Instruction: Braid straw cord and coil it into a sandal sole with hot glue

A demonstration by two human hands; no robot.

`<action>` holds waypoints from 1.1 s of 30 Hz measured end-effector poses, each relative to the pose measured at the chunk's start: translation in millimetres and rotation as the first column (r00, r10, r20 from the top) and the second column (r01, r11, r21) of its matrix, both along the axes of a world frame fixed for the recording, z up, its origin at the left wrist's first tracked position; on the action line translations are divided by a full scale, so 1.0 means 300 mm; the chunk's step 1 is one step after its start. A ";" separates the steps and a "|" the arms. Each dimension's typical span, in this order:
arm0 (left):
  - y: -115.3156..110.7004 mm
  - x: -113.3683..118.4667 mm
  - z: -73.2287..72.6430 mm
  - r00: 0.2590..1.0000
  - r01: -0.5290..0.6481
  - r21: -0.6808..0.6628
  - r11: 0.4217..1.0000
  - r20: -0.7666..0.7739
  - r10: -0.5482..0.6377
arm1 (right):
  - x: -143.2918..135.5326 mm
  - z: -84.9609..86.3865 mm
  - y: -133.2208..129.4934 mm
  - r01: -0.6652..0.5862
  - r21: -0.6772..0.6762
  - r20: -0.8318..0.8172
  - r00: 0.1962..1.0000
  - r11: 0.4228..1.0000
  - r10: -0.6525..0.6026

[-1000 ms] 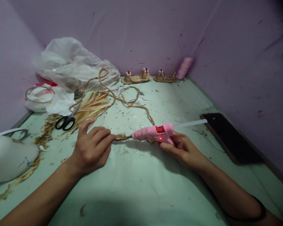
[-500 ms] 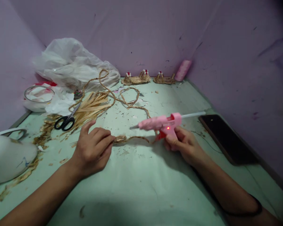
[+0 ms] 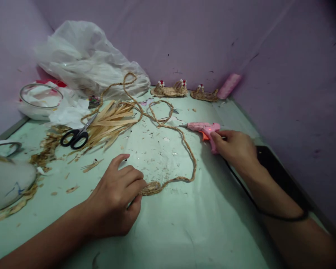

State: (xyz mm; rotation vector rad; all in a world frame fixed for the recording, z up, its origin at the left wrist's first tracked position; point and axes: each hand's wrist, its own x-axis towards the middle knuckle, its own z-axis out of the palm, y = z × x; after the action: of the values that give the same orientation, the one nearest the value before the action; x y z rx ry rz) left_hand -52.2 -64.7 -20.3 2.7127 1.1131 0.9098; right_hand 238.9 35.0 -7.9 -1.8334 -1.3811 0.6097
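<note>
Between the thumb and fingers of my left hand (image 3: pixel 117 194) is a small flat coil (image 3: pixel 152 188) of braided straw cord, resting on the table. From the coil the loose cord (image 3: pixel 194 160) curves right, then back in loops toward the far side. My right hand (image 3: pixel 236 149) is closed on the handle end of a pink glue gun (image 3: pixel 203 127), its nozzle pointing left near the cord and its small red light lit. Black-handled scissors (image 3: pixel 78 137) lie left of my hands, next to a bundle of pale straw strips (image 3: pixel 112 121).
Two woven straw pieces with red and white beads (image 3: pixel 170 90) stand by the wall beside a pink roll (image 3: pixel 229 86). A plastic bag (image 3: pixel 86 59), a glass bowl (image 3: pixel 40 99) and a white rounded object (image 3: pixel 9 183) are at left. A dark phone (image 3: pixel 277 168) lies partly behind my right forearm.
My right hand has carried the glue gun away from the coil, toward the back right. My left hand stays on the coil. The view has shifted slightly.
</note>
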 end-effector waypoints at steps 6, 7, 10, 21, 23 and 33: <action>0.009 -0.007 0.000 1.000 -0.021 -0.080 0.997 -0.020 0.019 | -0.111 0.043 -0.176 -0.771 0.197 0.343 0.633 0.606 0.694; 0.009 -0.007 0.000 0.999 -0.018 -0.108 0.994 -0.029 0.015 | -0.124 0.031 -0.189 -0.839 0.130 0.334 0.539 0.528 0.774; 0.009 -0.006 0.005 0.999 -0.014 -0.188 0.982 -0.042 0.007 | -0.142 -0.013 -0.194 -0.903 0.004 0.385 0.398 0.430 0.833; 0.030 -0.016 0.017 0.984 0.080 -0.344 0.936 -0.126 -0.130 | -0.164 -0.027 -0.135 -0.957 0.042 0.440 0.276 0.287 0.855; 0.035 -0.017 0.020 0.980 0.098 -0.348 0.932 -0.131 -0.151 | -0.172 -0.029 -0.125 -0.958 0.068 0.437 0.280 0.279 0.855; 0.035 -0.006 0.020 0.981 0.091 -0.301 0.949 -0.139 -0.138 | -0.192 -0.027 -0.117 -0.944 0.081 0.401 0.324 0.319 0.857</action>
State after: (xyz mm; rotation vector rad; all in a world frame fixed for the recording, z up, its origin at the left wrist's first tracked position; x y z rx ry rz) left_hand -54.0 -54.1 -14.4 2.6024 1.0081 0.4746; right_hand 181.4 -0.1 -15.8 -0.6888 -2.5889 0.6052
